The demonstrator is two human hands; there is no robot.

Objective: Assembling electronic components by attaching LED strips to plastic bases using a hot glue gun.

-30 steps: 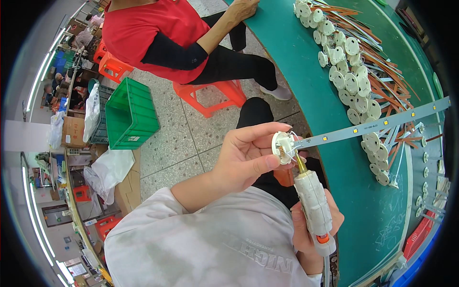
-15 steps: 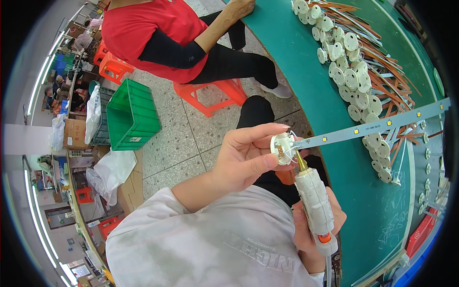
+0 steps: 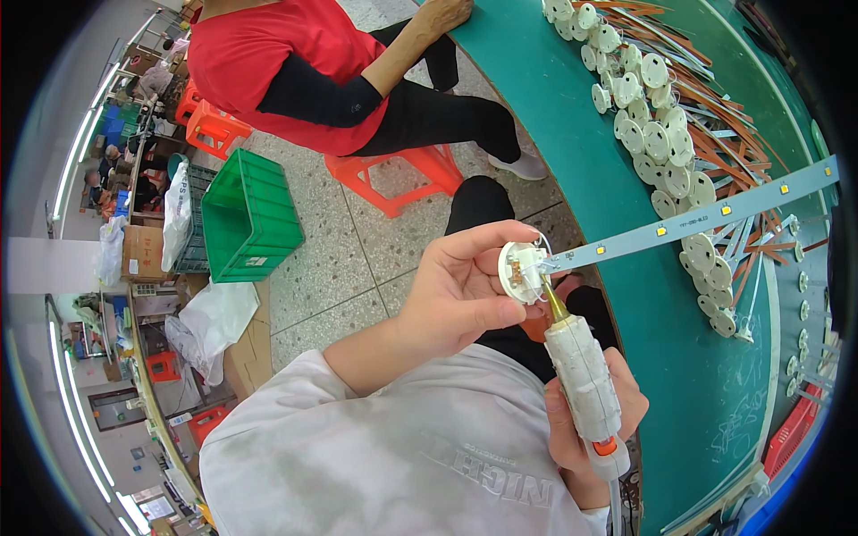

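Your left hand [image 3: 460,295] pinches the round white plastic end cap [image 3: 517,275] between thumb and fingers at the frame's centre, palm side showing. From the cap, the long flat pale-grey LED strip [image 3: 661,232] runs toward the upper right. Your right hand [image 3: 628,399], lower right of centre, is wrapped around the white-bodied tool with a brass cone nozzle [image 3: 584,380], its axis slanting up-left; the tip sits at the cap's strip-side edge, contact unclear.

Tube lights [image 3: 70,393] are glowing white at left, brightening the room. Fisheye distortion is bending the green table [image 3: 661,402].
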